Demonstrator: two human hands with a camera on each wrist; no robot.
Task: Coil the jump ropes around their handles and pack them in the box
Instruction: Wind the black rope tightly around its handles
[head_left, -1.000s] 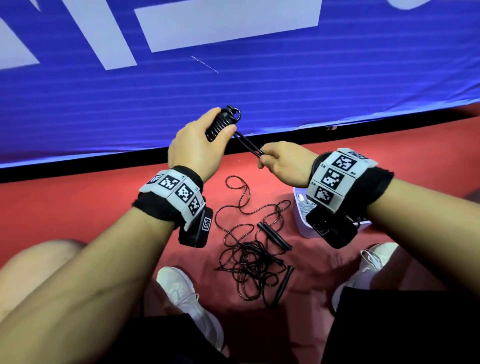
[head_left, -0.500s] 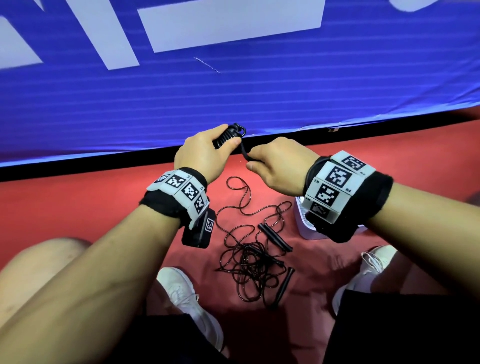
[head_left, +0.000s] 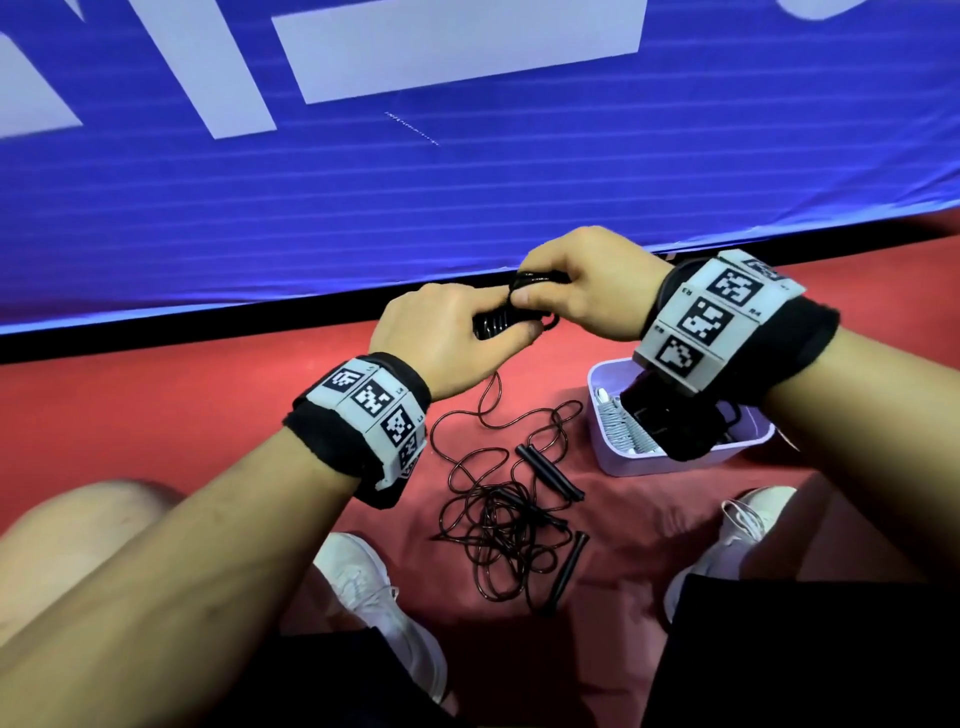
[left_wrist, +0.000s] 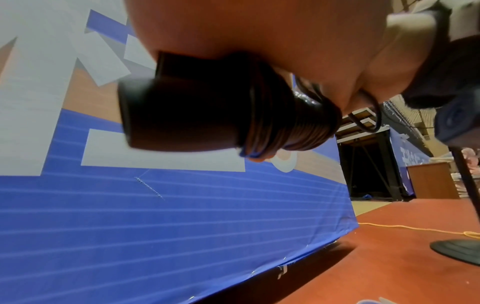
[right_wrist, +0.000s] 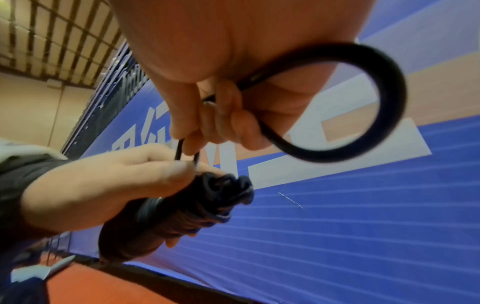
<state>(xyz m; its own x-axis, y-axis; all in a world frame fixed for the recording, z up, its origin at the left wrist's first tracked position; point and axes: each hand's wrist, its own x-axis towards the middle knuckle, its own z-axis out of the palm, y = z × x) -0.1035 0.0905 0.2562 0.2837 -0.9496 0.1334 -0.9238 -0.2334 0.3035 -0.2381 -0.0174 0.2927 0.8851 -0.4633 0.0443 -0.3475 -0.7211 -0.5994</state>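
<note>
Head view — two hands, one coiled rope, one box.

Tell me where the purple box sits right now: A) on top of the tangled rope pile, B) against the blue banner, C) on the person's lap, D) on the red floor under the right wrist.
D: the purple box stands on the red floor just beneath the right wrist, beside the tangled rope pile and apart from the blue banner.
</note>
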